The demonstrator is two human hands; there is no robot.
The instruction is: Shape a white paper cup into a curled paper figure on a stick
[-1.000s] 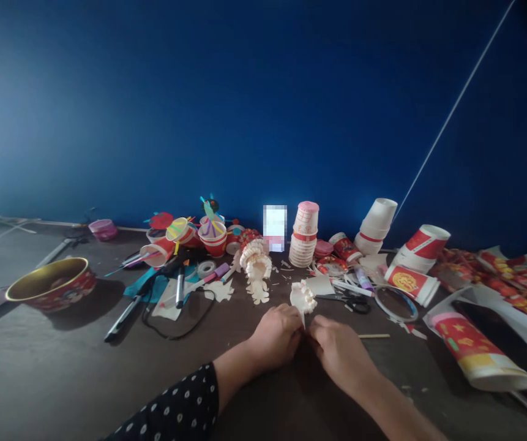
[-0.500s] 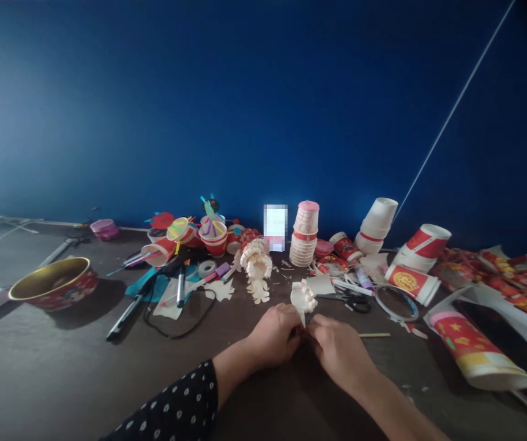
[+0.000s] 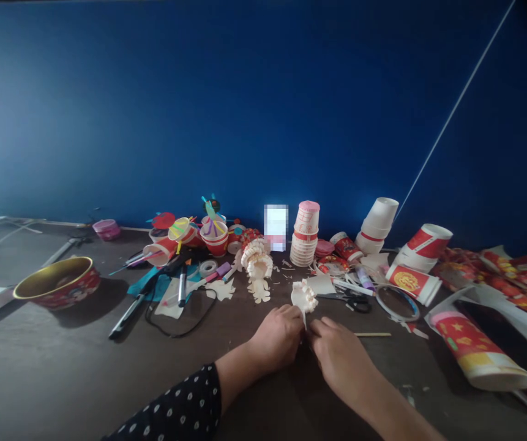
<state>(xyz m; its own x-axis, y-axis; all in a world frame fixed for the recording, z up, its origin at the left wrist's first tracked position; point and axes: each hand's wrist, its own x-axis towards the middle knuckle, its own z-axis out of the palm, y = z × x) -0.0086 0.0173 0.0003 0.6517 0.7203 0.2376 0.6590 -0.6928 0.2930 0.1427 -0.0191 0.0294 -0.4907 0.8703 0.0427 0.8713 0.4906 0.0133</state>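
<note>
One curled white paper cutout [image 3: 304, 296] sits upright above counter [image 3: 61, 380], front centre. L hand [image 3: 276, 338] fingers [image 3: 291, 313] narrow, pinching its lower tip; R hand [image 3: 340, 360] fingers [image 3: 317, 326] just beside it, grip unclear. Scissors [image 3: 354, 304] near, to right.

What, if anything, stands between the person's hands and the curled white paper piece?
Nothing visible does: the lower tip of the curled white paper piece sits directly between the left hand and the right hand, with no other object between them.
</note>
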